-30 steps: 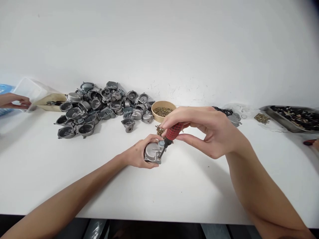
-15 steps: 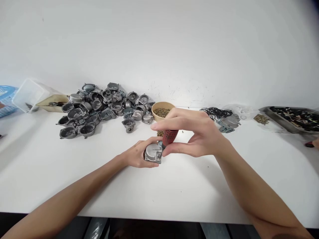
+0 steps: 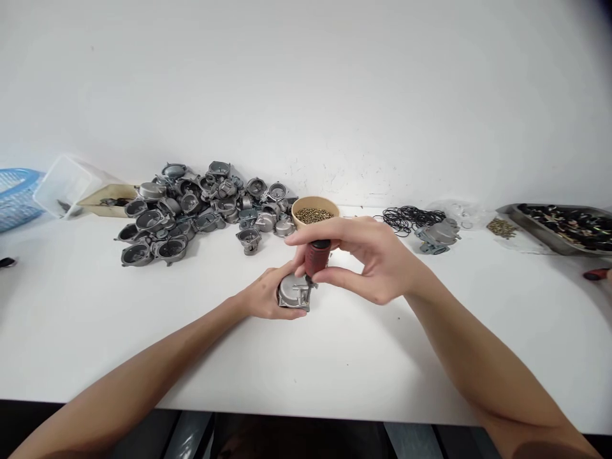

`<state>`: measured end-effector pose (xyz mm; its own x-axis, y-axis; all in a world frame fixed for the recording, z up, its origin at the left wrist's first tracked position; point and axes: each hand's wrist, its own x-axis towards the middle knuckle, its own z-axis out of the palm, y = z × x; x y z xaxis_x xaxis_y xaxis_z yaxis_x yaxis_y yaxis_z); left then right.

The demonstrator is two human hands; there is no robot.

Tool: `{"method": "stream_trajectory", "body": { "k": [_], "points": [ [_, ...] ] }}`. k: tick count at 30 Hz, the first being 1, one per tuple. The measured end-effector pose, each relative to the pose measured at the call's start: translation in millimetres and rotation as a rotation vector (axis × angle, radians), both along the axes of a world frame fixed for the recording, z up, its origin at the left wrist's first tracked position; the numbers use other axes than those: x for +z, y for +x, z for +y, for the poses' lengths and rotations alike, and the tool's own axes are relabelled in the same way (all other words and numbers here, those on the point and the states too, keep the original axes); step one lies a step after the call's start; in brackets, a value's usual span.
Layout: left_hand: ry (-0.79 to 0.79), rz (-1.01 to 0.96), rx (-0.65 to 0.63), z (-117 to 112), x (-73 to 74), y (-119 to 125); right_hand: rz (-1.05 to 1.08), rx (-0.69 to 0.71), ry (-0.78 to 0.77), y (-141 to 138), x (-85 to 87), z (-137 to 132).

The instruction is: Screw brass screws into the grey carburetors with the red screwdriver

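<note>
A round grey metal housing (image 3: 292, 291), capped and with a small pipe-like ridge on top, is gripped by my left hand (image 3: 265, 294) just above the white table. Over its right edge my right hand (image 3: 370, 258) holds a red-and-black screwdriver (image 3: 317, 257) by the handle, between thumb and fingers. The screwdriver stands nearly upright, its lower end at the housing's edge. My fingers and the handle hide the tip and whatever it touches.
Many similar housings (image 3: 208, 220) lie heaped at the back left. A tub of brass screws (image 3: 315, 203) stands behind my hands. Toward the right are black rubber rings (image 3: 406, 218), a finished-looking housing (image 3: 437, 236), loose screws (image 3: 501, 227) and a metal tray (image 3: 530, 228). Another red-handled tool (image 3: 597, 275) shows at the right edge.
The screwdriver has tipped more upright and shifted slightly left, and my right-hand fingers have closed further around its handle. My left hand still holds the housing in nearly the same place.
</note>
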<state>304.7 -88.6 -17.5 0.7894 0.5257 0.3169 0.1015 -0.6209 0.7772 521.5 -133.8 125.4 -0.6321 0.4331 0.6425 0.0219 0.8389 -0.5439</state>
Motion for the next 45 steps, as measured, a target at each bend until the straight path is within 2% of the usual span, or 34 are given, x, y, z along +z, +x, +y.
{"method": "stream_trajectory", "body": {
  "k": [4,10,16,22,24,26,28,33,35,40,45],
  "points": [
    [-0.010,0.007,-0.022,1.0,-1.4,0.1,-0.001,-0.145,0.099,-0.5,-0.3,0.9],
    [-0.006,-0.034,-0.009,0.9,-4.0,0.2,-0.054,-0.021,-0.032,4.0,5.8,-3.7],
    [-0.014,-0.028,-0.006,-0.9,-0.4,0.5,-0.034,-0.137,0.125,4.8,4.2,1.1],
    [-0.059,-0.075,-0.039,-1.0,-1.2,2.1,-0.007,-0.005,-0.112,9.2,2.5,2.2],
    [-0.068,-0.076,-0.044,-1.4,-0.4,2.4,0.026,-0.068,-0.053,9.7,0.5,5.2],
    [-0.076,-0.063,-0.039,-2.3,1.4,2.6,0.037,-0.178,0.074,9.2,-0.9,7.9],
    [-0.074,-0.047,-0.027,-3.1,3.0,2.6,0.035,-0.218,0.160,8.9,-0.3,8.3],
    [-0.056,-0.027,-0.003,-2.8,1.5,2.0,-0.044,0.023,-0.013,12.0,5.4,2.3],
    [-0.047,-0.031,0.002,-2.5,0.9,1.7,-0.036,0.013,0.007,12.1,5.4,1.7],
    [-0.035,-0.031,0.004,-2.8,1.7,1.9,0.005,-0.172,0.251,7.2,3.0,0.1],
    [-0.028,-0.030,0.031,-2.5,-2.7,1.4,-0.059,-0.054,0.110,6.1,5.2,-5.4]
  ]
}}
